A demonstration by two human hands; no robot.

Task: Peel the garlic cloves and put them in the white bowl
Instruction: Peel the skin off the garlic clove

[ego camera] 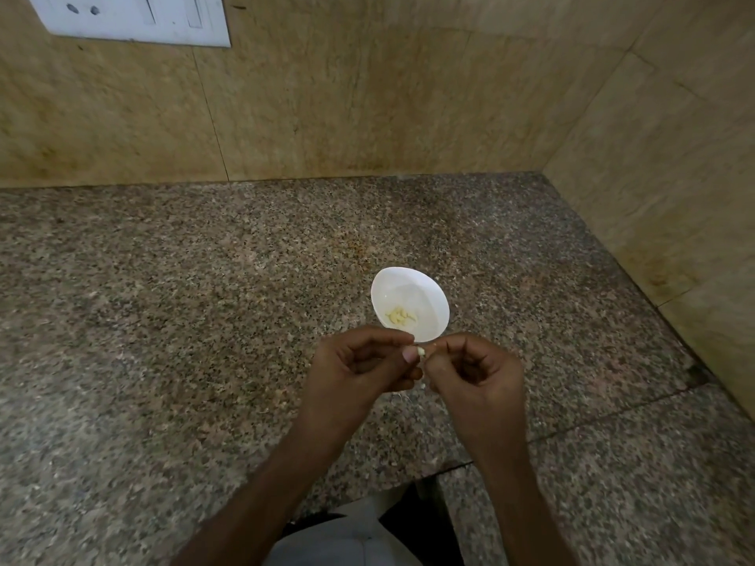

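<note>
The small pale garlic clove (421, 352) is held above the speckled grey-brown granite tabletop (171, 304), between the fingertips of both hands. The left hand (359, 367) pinches it between thumb and forefinger. The right hand (478, 371) has its fingers curled in tight and nips the clove's other end or its skin; I cannot tell which.

The round white bowl (425, 298) lies straight beyond the hands, away from the person. Its near rim is just behind the fingertips and partly covered by them. A small heap of yellowish peeled cloves (401, 316) sits in its near-left part. Both hands look about equally close to the bowl, so the drop is likely a short move forward.

Most of the held clove is hidden by the fingers, so its long axis and how much skin remains are unclear. Thin pale wisps just under the hands may be peel. The cloves in the bowl cannot be counted.
</note>
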